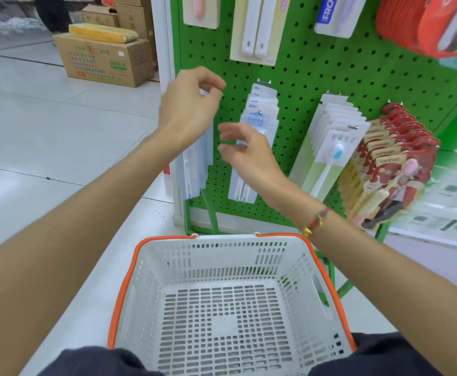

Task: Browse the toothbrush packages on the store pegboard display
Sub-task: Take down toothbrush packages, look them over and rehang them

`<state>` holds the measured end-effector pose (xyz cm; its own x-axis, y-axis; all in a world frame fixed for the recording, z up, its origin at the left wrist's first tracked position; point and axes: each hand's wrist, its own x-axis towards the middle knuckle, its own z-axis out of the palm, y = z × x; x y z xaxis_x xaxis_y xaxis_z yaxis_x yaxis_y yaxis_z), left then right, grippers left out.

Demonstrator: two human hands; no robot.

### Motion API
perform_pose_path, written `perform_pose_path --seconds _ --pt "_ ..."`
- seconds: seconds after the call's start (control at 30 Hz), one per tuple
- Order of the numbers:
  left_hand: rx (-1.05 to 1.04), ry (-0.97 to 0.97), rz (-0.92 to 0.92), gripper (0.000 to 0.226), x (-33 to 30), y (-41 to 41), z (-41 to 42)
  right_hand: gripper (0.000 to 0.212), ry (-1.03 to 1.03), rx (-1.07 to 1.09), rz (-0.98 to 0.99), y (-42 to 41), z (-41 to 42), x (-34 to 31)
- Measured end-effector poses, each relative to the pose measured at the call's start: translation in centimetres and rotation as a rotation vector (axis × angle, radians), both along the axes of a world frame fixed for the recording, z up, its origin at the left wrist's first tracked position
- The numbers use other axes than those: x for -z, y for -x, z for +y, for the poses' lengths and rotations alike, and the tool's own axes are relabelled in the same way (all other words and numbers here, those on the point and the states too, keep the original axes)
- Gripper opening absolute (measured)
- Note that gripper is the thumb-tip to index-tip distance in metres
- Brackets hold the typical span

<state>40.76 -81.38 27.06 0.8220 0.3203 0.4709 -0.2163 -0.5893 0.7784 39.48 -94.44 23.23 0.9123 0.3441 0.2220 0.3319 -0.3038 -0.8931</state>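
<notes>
Both hands are raised before the green pegboard (316,77). The left hand (192,109) pinches the top of the leftmost toothbrush packages (192,172); the right hand (246,150) hovers loosely open, holding nothing.

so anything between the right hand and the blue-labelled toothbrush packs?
Nothing visible. The right hand hovers directly in front of the blue-labelled toothbrush packs on their peg, fingers loosely spread; the left hand is off to the side.

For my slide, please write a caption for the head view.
Two hands reach toward toothbrush packages on a green pegboard, above a basket.
</notes>
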Motion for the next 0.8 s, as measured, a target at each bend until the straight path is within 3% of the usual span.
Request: perform_pose_path --seconds 0.17,0.37,0.8 --pt "0.069 0.040 0.137 0.029 3.0 0.5 -2.7 0.017 0.059 0.205 -0.123 0.3 -4.5 2.2" --pt "0.073 0.065 0.275 0.036 6.0 -0.6 -4.6 0.039 0.158 0.346 -0.074 -3.3 -5.9 2.4" --pt "-0.001 0.172 0.093 0.022 7.3 -1.3 -5.1 0.041 0.079 0.300 -0.111 -4.9 -4.8 3.0"
